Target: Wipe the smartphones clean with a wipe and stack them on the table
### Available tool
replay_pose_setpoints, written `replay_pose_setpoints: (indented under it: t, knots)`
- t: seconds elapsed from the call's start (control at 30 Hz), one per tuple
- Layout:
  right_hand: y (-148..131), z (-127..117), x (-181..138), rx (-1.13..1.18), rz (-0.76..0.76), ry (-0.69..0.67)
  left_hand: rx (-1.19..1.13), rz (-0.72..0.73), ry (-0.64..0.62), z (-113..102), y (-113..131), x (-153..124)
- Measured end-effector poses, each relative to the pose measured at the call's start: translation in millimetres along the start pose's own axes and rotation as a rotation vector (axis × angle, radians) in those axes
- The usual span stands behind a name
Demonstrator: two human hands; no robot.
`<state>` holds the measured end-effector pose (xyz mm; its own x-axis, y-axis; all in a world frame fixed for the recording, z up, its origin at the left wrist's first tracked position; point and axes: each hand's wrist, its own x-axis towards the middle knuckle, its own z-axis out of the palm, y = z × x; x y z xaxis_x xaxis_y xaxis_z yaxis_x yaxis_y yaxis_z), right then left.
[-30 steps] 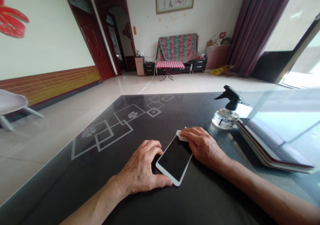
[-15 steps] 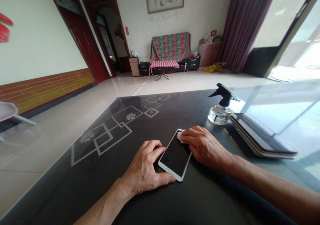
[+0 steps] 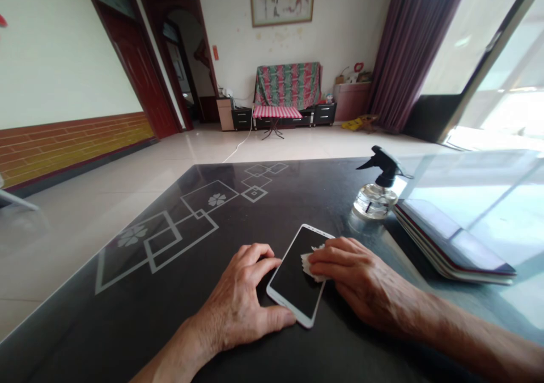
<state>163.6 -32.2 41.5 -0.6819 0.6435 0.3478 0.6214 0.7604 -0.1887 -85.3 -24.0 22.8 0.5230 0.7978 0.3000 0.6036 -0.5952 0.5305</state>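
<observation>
A white-framed smartphone (image 3: 293, 292) lies screen up on the dark table. My left hand (image 3: 238, 298) steadies it, with the fingertips against its left edge and the thumb at its bottom corner. A crumpled white tissue (image 3: 309, 267) is pinched under the fingers of my right hand (image 3: 361, 278), pressed on the upper right part of the screen. The fingers and tissue cover part of the phone's right edge.
A clear spray bottle (image 3: 376, 193) with a black trigger head stands beyond my right hand. To its right lies a stack of notebooks or folders (image 3: 454, 247). The dark table (image 3: 204, 292) has a pale square-and-flower pattern; its left edge borders the tiled floor.
My right hand has slid the tissue down the screen from near the top edge, baring the phone's top. The left hand keeps its hold. The camera view has shifted slightly.
</observation>
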Motion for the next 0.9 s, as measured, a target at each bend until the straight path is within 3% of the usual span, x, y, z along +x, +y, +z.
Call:
replay_pose_setpoints:
  t: [0.43,0.9]
  knots:
    - [23,10,23,-0.122,0.128,0.022,0.015,-0.007,-0.006,0,0,0]
    - [-23,1,14,0.075,-0.097,-0.109,0.016,-0.034,0.006,0,2,1]
